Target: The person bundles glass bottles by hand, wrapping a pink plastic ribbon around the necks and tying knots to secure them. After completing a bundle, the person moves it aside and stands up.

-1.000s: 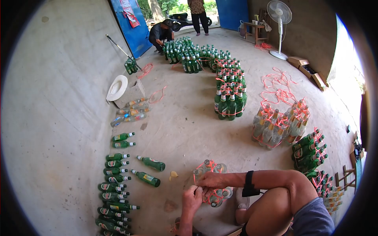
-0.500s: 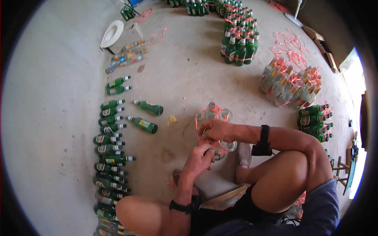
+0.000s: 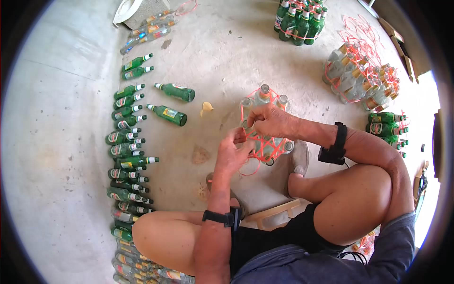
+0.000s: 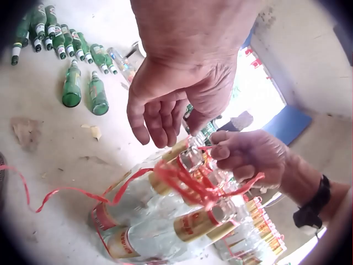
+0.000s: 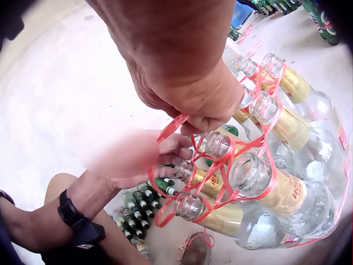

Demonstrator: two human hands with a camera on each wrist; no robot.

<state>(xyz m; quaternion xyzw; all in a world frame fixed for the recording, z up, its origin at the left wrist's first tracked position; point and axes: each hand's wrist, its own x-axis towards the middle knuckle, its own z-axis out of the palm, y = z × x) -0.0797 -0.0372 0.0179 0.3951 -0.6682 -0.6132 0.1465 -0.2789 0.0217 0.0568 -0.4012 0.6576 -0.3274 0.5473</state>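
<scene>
A bundle of clear glass bottles point(image 3: 264, 98) with gold neck labels stands upright on the floor in front of the person. Red plastic string point(image 5: 220, 160) criss-crosses between the necks and loops round them. The right hand point(image 3: 273, 122) is curled over the near-left necks, pinching a length of the string that shows by its fingers in the right wrist view. Close beside it, the left hand point(image 3: 231, 155) has loosely bent fingers, with nothing between them in the left wrist view. A loose tail of string point(image 4: 71, 190) trails off the bundle.
Green bottles point(image 3: 125, 137) lie in a row along the left wall, two more point(image 3: 166, 114) nearer the middle. Tied green bottles point(image 3: 300, 26) and tied clear bottles point(image 3: 352, 78) stand ahead and right. A wooden stool point(image 3: 272, 213) shows between the person's legs.
The head view has tilted down toward the lap. Both hands were close together at the string; now the left hand has come away with loosened fingers, while the right stays at the necks.
</scene>
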